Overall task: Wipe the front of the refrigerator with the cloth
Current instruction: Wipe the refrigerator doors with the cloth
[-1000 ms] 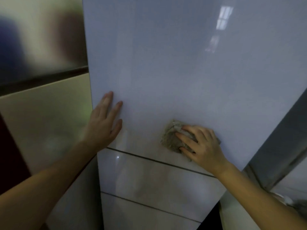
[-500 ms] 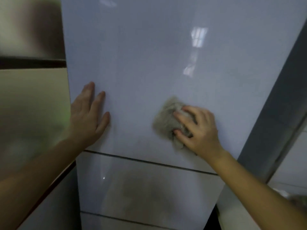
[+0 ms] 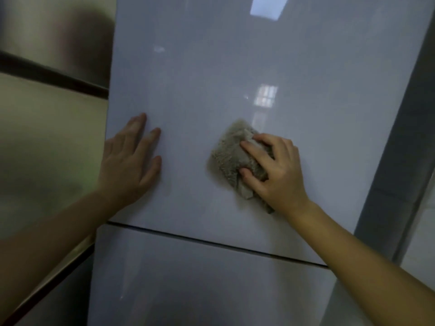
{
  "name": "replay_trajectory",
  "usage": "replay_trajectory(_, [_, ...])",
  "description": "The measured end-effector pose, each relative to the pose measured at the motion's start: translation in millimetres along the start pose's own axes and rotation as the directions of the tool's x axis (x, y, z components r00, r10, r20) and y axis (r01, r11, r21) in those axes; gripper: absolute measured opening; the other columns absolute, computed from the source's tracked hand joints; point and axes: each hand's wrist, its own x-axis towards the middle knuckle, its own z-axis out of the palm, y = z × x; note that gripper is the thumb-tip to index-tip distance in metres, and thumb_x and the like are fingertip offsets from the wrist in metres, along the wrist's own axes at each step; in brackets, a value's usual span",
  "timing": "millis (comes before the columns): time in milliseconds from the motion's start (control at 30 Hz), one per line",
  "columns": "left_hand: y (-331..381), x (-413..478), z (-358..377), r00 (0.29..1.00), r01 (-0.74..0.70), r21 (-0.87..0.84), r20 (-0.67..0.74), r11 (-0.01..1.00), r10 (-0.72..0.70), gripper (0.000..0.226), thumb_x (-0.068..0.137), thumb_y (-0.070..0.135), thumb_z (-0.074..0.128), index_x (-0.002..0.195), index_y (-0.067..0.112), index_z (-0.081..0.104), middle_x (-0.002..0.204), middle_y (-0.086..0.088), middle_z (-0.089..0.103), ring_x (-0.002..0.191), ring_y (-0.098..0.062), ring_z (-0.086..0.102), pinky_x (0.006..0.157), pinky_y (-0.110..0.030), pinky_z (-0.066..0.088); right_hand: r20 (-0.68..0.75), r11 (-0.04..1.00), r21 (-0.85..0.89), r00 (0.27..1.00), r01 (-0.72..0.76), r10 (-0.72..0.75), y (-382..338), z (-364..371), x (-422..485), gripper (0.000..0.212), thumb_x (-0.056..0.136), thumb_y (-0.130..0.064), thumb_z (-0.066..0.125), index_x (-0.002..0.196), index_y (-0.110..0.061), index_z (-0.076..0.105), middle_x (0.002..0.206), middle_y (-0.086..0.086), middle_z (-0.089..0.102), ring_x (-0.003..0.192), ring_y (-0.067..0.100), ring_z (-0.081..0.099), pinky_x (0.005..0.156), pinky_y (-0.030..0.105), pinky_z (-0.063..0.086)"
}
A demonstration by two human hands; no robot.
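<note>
Right hand (image 3: 275, 170) has its fingers bent over the crumpled grey-beige terry cloth (image 3: 229, 158), pinning it low on the glossy pale-grey refrigerator door (image 3: 211, 67), cloth bulging leftward toward the left hand (image 3: 129, 161), spread flat at the door's left edge.

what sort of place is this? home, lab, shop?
Probably a home kitchen. A glossy refrigerator front split by a door seam fills the view, a right hand presses a grey cloth on it, and a pale tiled wall shows at the right edge.
</note>
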Motion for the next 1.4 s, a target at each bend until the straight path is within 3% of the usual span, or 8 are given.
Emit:
replay_trajectory(267, [-20,-20,-7,0.997,-0.078,0.065,0.01,0.995,0.078,0.055,0.097,0.043,0.037,0.142,0.012,0.045,0.156,-0.015,0.037,0.139,-0.034,0.041,0.106,-0.045,0.037,0.122,0.92,0.047,0.912,0.39,-0.393,-76,53,-68,0.041,0.086,-0.037,0.073,0.121,-0.017,0.073,0.122,0.011,0.069,0.105,0.032,0.065,0.081,0.04,0.051])
replay_trajectory(467, [-27,-102,10,0.999,-0.013,-0.007,-0.05,1.0,0.012,0.049,0.098,0.038,0.041,0.135,0.008,0.053,0.149,-0.018,0.044,0.131,-0.036,0.048,0.103,-0.044,0.04,-0.014,0.999,0.003,0.999,0.041,-0.041,-86,58,-48,0.048,0.083,-0.038,0.071,0.126,-0.018,0.068,0.126,0.011,0.062,0.112,0.031,0.055,0.088,0.039,0.042])
replay_trajectory(733, [-19,-161,33,0.996,-0.085,-0.048,0.016,0.995,0.085,0.056,0.097,0.039,0.039,0.14,0.005,0.048,0.156,-0.017,0.036,0.145,-0.033,0.034,0.118,-0.039,0.028,-0.038,0.995,-0.041,0.995,0.091,-0.093,-106,73,-38,0.047,0.082,-0.039,0.069,0.125,-0.018,0.068,0.124,0.01,0.061,0.111,0.032,0.058,0.086,0.042,0.045])
replay_trajectory(933, [-27,-157,27,0.989,-0.133,-0.04,0.054,0.99,0.135,0.053,0.099,0.038,0.037,0.141,0.007,0.048,0.156,-0.017,0.037,0.144,-0.033,0.037,0.114,-0.045,0.038,-0.098,0.996,-0.019,0.991,-0.09,0.087,-127,83,22,0.05,0.086,-0.041,0.064,0.13,-0.019,0.063,0.129,0.01,0.056,0.116,0.031,0.052,0.088,0.04,0.042])
replay_trajectory(1100, [-39,-158,29,0.974,-0.219,0.02,0.056,0.975,0.218,0.048,0.097,0.036,0.042,0.134,0.008,0.052,0.155,-0.018,0.038,0.144,-0.034,0.038,0.108,-0.045,0.043,0.11,0.944,-0.03,0.94,0.329,-0.324,-138,94,-9,0.051,0.086,-0.038,0.067,0.133,-0.018,0.063,0.134,0.01,0.06,0.119,0.033,0.056,0.09,0.042,0.045])
replay_trajectory(1167, [-40,-159,33,0.973,-0.228,0.018,0.049,0.974,0.226,0.049,0.096,0.037,0.044,0.136,0.009,0.05,0.158,-0.017,0.034,0.147,-0.032,0.034,0.111,-0.044,0.04,0.143,0.92,-0.032,0.913,0.391,-0.383,-128,90,-27,0.05,0.087,-0.037,0.069,0.133,-0.017,0.064,0.134,0.01,0.061,0.118,0.032,0.058,0.09,0.042,0.046])
replay_trajectory(1267, [-39,-161,36,0.976,-0.214,0.007,0.045,0.977,0.213,0.054,0.097,0.039,0.041,0.143,0.011,0.046,0.161,-0.016,0.029,0.149,-0.032,0.03,0.115,-0.044,0.035,0.055,0.944,-0.113,0.951,0.309,-0.305,-109,76,-39,0.049,0.087,-0.036,0.071,0.131,-0.016,0.066,0.13,0.011,0.064,0.114,0.033,0.06,0.088,0.044,0.048])
replay_trajectory(1400, [-36,-159,36,0.978,-0.205,0.001,0.035,0.979,0.205,0.055,0.096,0.04,0.039,0.141,0.009,0.048,0.159,-0.018,0.032,0.147,-0.035,0.033,0.114,-0.045,0.035,-0.129,0.991,-0.114,0.99,-0.074,0.059,-111,69,-50,0.049,0.088,-0.038,0.067,0.133,-0.02,0.063,0.131,0.007,0.06,0.118,0.025,0.051,0.093,0.035,0.039])
